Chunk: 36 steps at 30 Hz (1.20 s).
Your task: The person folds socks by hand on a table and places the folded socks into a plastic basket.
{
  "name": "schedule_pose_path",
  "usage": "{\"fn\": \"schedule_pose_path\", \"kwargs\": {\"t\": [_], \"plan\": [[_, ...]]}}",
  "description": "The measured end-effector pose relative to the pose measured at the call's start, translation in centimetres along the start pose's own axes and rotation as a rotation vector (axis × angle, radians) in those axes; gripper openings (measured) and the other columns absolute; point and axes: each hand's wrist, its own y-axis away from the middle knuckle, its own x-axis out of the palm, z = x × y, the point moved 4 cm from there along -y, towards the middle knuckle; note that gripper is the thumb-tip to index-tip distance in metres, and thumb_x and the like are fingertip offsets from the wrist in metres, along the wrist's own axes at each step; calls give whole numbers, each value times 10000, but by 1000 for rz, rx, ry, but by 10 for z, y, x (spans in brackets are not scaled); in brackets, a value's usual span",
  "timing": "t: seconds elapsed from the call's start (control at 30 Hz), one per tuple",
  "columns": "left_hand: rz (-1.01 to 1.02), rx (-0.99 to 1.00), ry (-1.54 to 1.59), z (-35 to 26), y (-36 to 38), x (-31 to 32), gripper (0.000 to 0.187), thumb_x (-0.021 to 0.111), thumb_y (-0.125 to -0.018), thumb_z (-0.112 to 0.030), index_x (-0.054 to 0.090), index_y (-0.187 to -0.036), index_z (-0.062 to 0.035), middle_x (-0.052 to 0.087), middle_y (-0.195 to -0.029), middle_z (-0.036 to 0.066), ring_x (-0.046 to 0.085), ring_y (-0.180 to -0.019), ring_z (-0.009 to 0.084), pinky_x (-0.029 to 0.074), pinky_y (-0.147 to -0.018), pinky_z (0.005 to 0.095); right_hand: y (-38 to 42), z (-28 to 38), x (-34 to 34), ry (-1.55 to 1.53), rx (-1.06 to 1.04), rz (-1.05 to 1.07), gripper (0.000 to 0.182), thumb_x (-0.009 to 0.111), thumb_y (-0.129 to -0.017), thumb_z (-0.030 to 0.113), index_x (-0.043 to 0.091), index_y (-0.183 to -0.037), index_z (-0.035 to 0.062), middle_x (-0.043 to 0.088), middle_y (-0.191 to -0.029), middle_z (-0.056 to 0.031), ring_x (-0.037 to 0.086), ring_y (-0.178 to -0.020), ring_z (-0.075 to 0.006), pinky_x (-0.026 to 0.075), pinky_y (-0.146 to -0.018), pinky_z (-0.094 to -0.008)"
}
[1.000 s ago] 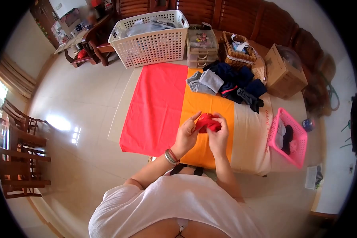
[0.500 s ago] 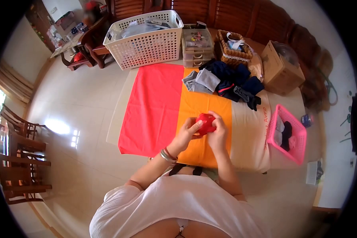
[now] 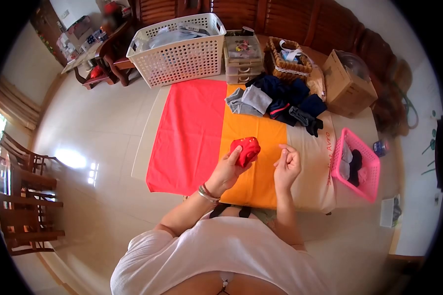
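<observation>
My left hand (image 3: 225, 173) is closed around a small red cloth bundle (image 3: 246, 150) with light spots near its top. The thumb presses on its near side, and the cloth's exact kind is hard to make out. My right hand (image 3: 286, 168) is apart from the bundle, to its right, with loosely curled fingers and nothing visible in them. Both hands are above the orange band (image 3: 253, 184) of a cloth spread over the table. A pile of dark clothes (image 3: 285, 96) and folded grey cloth (image 3: 255, 100) lies beyond them.
A white laundry basket (image 3: 182, 61), a drawer box (image 3: 243, 56), a wicker basket (image 3: 290, 69) and a cardboard box (image 3: 349, 91) line the far side. A pink basket (image 3: 358, 184) with small garments is at the right, beside a jar (image 3: 380, 148). Wooden chairs (image 3: 27, 196) stand left.
My right hand has let go of the red bundle and moved right. My left hand keeps hold of it, shifted slightly left and turned so its spotted side shows.
</observation>
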Motion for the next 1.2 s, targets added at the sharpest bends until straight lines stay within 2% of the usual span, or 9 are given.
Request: {"fn": "schedule_pose_path", "kwargs": {"t": [0.17, 0.3, 0.43, 0.57, 0.63, 0.8, 0.9, 1.0, 1.2], "plan": [[75, 79, -53, 2, -6, -1, 294, 561, -851, -116, 489, -1128, -45, 571, -1061, 62, 557, -956, 164, 453, -827, 291, 10, 18, 15, 30, 11, 310, 234, 591, -782, -1, 453, -970, 18, 567, -884, -54, 503, -575, -60, 424, -527, -182], [89, 76, -113, 6, -3, -1, 310, 584, -815, -46, 497, -1113, -42, 574, -1047, 51, 559, -923, 142, 462, -788, 269, 21, 1, 25, 252, -92, 454, 206, 599, -751, -39, 471, -900, 21, 543, -788, -59, 561, -618, -120, 453, -543, -220], [66, 98, -176, 3, -1, -5, 333, 600, -788, -9, 503, -1104, -49, 585, -998, 31, 562, -847, 114, 465, -725, 240, 24, 9, 27, 25, 7, 275, 242, 601, -726, -77, 478, -901, 37, 535, -816, -67, 571, -644, -131, 452, -550, -222], [74, 107, -306, -4, 0, -2, 301, 603, -787, -31, 520, -1076, -36, 597, -947, 28, 561, -796, 111, 455, -700, 235, 21, 2, 24, 136, -154, 297, 153, 576, -750, -67, 494, -850, 14, 539, -813, -80, 561, -638, -155, 447, -555, -237], [78, 84, -314, -2, 2, -2, 266, 584, -802, -56, 532, -1060, -16, 602, -954, 41, 571, -811, 128, 457, -713, 250, 26, -10, 22, 96, -120, 275, 108, 558, -764, -51, 501, -836, 6, 532, -722, -66, 547, -639, -140, 444, -563, -241], [72, 128, -362, 8, 2, -7, 257, 522, -836, -12, 511, -1092, -20, 590, -987, 54, 578, -867, 145, 477, -735, 249, 30, -13, 23, -397, 442, 172, 180, 574, -810, 101, 498, -932, -7, 544, -775, -37, 540, -694, -107, 455, -624, -251], [109, 122, -522, 14, -2, -17, 307, 525, -835, -2, 481, -1136, -39, 577, -1012, 57, 575, -872, 149, 479, -722, 244, 35, -17, 23, -94, 477, 508, 261, 609, -806, 185, 509, -956, -4, 562, -817, -44, 544, -730, -116, 454, -658, -261], [166, 156, -522, 25, 0, -14, 355, 522, -839, 0, 439, -1181, -50, 558, -1051, 55, 577, -861, 148, 479, -717, 248, 46, -35, 20, -148, 473, 521, 304, 645, -786, 197, 515, -977, 0, 576, -854, -50, 552, -753, -121, 455, -672, -259], [203, 220, -725, 36, 9, -14, 282, 493, -864, -23, 430, -1139, -11, 527, -1005, 56, 578, -863, 143, 474, -754, 255, -16, -4, -74, -73, 386, -27, 299, 632, -783, 172, 525, -1026, 35, 593, -913, -31, 564, -808, -109, 466, -737, -257]]}}
